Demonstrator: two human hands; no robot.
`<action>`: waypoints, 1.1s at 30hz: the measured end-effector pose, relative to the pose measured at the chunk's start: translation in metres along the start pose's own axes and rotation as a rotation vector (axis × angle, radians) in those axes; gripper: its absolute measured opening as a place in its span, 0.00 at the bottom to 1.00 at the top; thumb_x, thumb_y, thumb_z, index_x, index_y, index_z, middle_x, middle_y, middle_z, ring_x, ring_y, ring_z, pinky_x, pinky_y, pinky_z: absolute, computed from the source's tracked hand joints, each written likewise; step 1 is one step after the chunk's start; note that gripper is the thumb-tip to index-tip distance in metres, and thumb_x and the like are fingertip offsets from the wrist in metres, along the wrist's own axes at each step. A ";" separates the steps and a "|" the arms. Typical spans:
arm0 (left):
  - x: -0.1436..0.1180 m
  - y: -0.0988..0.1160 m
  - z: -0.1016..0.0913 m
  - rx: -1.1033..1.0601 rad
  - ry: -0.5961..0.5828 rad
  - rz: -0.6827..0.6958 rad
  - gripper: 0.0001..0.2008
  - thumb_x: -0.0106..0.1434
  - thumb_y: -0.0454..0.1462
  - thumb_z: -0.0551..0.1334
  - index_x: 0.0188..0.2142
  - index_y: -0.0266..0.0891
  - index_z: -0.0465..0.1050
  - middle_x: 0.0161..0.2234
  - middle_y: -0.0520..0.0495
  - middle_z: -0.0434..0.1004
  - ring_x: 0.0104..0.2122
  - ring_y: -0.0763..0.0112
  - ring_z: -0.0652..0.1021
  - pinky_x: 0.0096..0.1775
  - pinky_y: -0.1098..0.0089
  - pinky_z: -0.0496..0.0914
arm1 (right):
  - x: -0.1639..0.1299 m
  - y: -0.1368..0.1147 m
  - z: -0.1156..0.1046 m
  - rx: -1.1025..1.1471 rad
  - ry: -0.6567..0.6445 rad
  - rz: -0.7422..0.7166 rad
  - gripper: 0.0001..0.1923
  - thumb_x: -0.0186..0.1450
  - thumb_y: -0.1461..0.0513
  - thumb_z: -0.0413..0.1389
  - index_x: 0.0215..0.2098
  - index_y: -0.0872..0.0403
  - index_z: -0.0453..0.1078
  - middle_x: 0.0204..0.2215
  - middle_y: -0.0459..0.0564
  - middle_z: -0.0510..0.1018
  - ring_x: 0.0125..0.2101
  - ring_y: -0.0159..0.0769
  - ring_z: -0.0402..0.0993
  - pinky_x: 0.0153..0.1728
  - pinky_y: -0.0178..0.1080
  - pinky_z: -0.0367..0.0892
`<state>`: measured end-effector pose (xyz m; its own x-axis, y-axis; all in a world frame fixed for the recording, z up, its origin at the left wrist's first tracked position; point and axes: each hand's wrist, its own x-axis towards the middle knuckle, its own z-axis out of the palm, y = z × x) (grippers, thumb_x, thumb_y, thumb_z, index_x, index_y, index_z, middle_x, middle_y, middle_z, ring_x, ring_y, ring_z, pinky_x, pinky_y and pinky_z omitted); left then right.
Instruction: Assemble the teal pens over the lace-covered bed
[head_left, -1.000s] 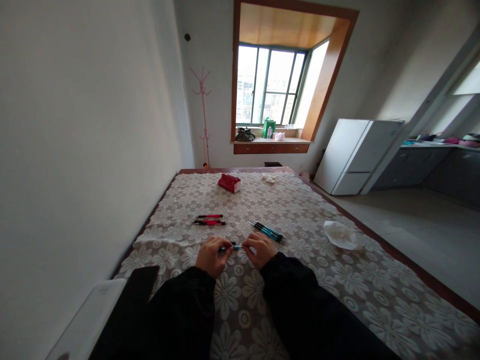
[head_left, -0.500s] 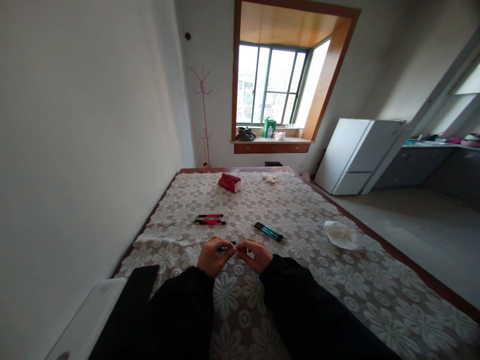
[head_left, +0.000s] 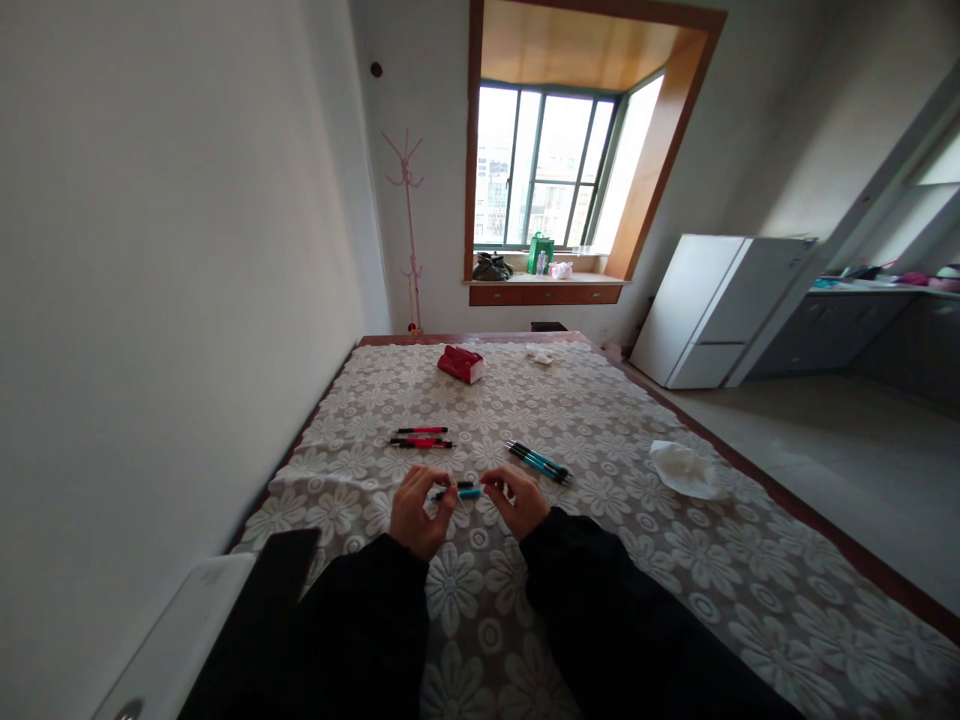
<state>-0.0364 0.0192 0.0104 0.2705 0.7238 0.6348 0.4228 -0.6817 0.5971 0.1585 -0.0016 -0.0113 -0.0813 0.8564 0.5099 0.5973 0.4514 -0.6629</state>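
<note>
My left hand [head_left: 421, 510] is closed, thumb and fingertips pinched round a short teal and black pen [head_left: 469, 493] just above the cloth. A dark part of the pen shows behind the fingers. My right hand [head_left: 519, 502] is a little to the right, its thumb and forefinger pinched together near the pen's end but apart from it. Whatever is between those fingertips is too small to make out. Beyond my right hand several teal and black pens [head_left: 538, 462] lie side by side. Red and black pens [head_left: 421, 442] lie beyond my left hand.
A flowered cloth [head_left: 592, 420] covers the table. Farther back are a red tissue pack [head_left: 461, 364] and crumpled white paper [head_left: 540, 357]. A white tissue [head_left: 684, 470] lies at right. A black flat object [head_left: 277, 560] and a white box [head_left: 180, 630] are at near left, beside the wall.
My hands have drawn apart slightly from touching fingertips. The teal part of the pen now shows between them. The pens on the cloth have stayed put.
</note>
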 end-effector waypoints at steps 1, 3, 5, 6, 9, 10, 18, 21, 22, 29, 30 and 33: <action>0.000 0.000 0.000 0.028 -0.014 0.020 0.04 0.61 0.36 0.57 0.31 0.41 0.69 0.31 0.46 0.75 0.36 0.64 0.73 0.40 0.64 0.69 | 0.000 0.003 0.001 -0.065 -0.007 -0.040 0.07 0.63 0.65 0.53 0.38 0.52 0.73 0.30 0.49 0.77 0.32 0.36 0.71 0.33 0.38 0.67; 0.000 0.000 0.000 0.076 -0.083 0.056 0.03 0.61 0.35 0.57 0.31 0.41 0.69 0.31 0.47 0.74 0.36 0.64 0.73 0.40 0.64 0.68 | -0.002 0.008 0.003 -0.169 -0.056 -0.117 0.10 0.62 0.65 0.54 0.42 0.51 0.73 0.36 0.51 0.77 0.38 0.39 0.71 0.41 0.41 0.66; 0.001 0.000 0.000 0.105 -0.137 0.074 0.03 0.60 0.35 0.57 0.32 0.41 0.69 0.31 0.47 0.74 0.36 0.64 0.73 0.40 0.64 0.68 | -0.003 0.012 0.005 -0.246 -0.114 -0.146 0.12 0.62 0.64 0.56 0.44 0.50 0.73 0.40 0.52 0.76 0.42 0.41 0.69 0.45 0.43 0.66; 0.001 0.000 0.001 0.109 -0.149 0.075 0.03 0.60 0.35 0.57 0.32 0.41 0.69 0.31 0.46 0.74 0.36 0.64 0.73 0.39 0.64 0.68 | -0.004 0.013 0.006 -0.277 -0.137 -0.142 0.13 0.61 0.64 0.57 0.44 0.49 0.73 0.41 0.51 0.76 0.42 0.42 0.69 0.45 0.43 0.66; 0.002 0.000 0.002 0.089 -0.165 0.071 0.03 0.60 0.35 0.57 0.32 0.41 0.70 0.31 0.46 0.74 0.36 0.64 0.73 0.39 0.65 0.68 | -0.004 0.014 0.007 -0.333 -0.183 -0.104 0.12 0.59 0.64 0.59 0.42 0.48 0.73 0.40 0.50 0.75 0.42 0.41 0.69 0.44 0.42 0.66; 0.002 -0.001 0.002 0.080 -0.168 0.071 0.03 0.60 0.35 0.57 0.32 0.41 0.70 0.31 0.46 0.74 0.36 0.64 0.73 0.39 0.65 0.68 | -0.004 0.014 0.007 -0.343 -0.193 -0.088 0.11 0.59 0.64 0.60 0.41 0.48 0.73 0.39 0.50 0.75 0.41 0.41 0.69 0.44 0.41 0.66; 0.000 -0.003 0.004 0.062 -0.187 0.071 0.02 0.60 0.35 0.58 0.32 0.41 0.69 0.31 0.47 0.74 0.37 0.64 0.74 0.39 0.65 0.68 | -0.002 0.016 0.009 -0.295 -0.122 0.011 0.10 0.55 0.70 0.57 0.34 0.52 0.68 0.31 0.48 0.74 0.35 0.38 0.69 0.39 0.41 0.64; 0.000 -0.004 0.004 0.070 -0.199 0.066 0.02 0.60 0.35 0.58 0.32 0.41 0.69 0.31 0.47 0.74 0.37 0.64 0.74 0.40 0.65 0.68 | 0.001 0.017 0.006 -0.061 0.022 0.039 0.14 0.54 0.70 0.54 0.38 0.52 0.66 0.30 0.47 0.73 0.31 0.35 0.69 0.34 0.38 0.66; 0.000 -0.004 0.004 0.072 -0.210 0.067 0.02 0.60 0.35 0.58 0.32 0.41 0.69 0.31 0.47 0.75 0.37 0.64 0.74 0.40 0.65 0.68 | 0.002 0.016 0.005 0.031 0.069 0.049 0.15 0.55 0.69 0.54 0.40 0.52 0.66 0.30 0.47 0.73 0.31 0.35 0.70 0.32 0.37 0.67; -0.001 -0.003 0.005 0.092 -0.270 0.033 0.01 0.57 0.34 0.60 0.30 0.41 0.70 0.30 0.48 0.75 0.34 0.66 0.74 0.38 0.66 0.68 | 0.005 0.009 -0.001 0.342 0.247 0.038 0.16 0.58 0.66 0.54 0.45 0.52 0.62 0.33 0.49 0.73 0.35 0.36 0.73 0.34 0.38 0.70; -0.001 -0.003 0.005 0.089 -0.258 0.025 0.01 0.57 0.34 0.60 0.30 0.41 0.70 0.29 0.49 0.74 0.33 0.66 0.74 0.37 0.67 0.68 | 0.005 0.007 -0.001 0.337 0.247 0.017 0.17 0.58 0.66 0.54 0.46 0.52 0.62 0.34 0.49 0.74 0.35 0.36 0.72 0.34 0.38 0.69; -0.002 -0.004 0.005 0.055 -0.181 0.008 0.01 0.58 0.34 0.59 0.30 0.41 0.69 0.29 0.48 0.74 0.33 0.67 0.74 0.35 0.68 0.68 | 0.003 0.003 0.001 0.317 0.180 -0.040 0.18 0.59 0.67 0.55 0.48 0.52 0.62 0.34 0.49 0.74 0.35 0.35 0.72 0.33 0.37 0.69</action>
<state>-0.0345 0.0211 0.0050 0.4228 0.7291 0.5382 0.4656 -0.6843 0.5612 0.1586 0.0024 -0.0124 0.0587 0.7916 0.6083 0.3175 0.5629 -0.7631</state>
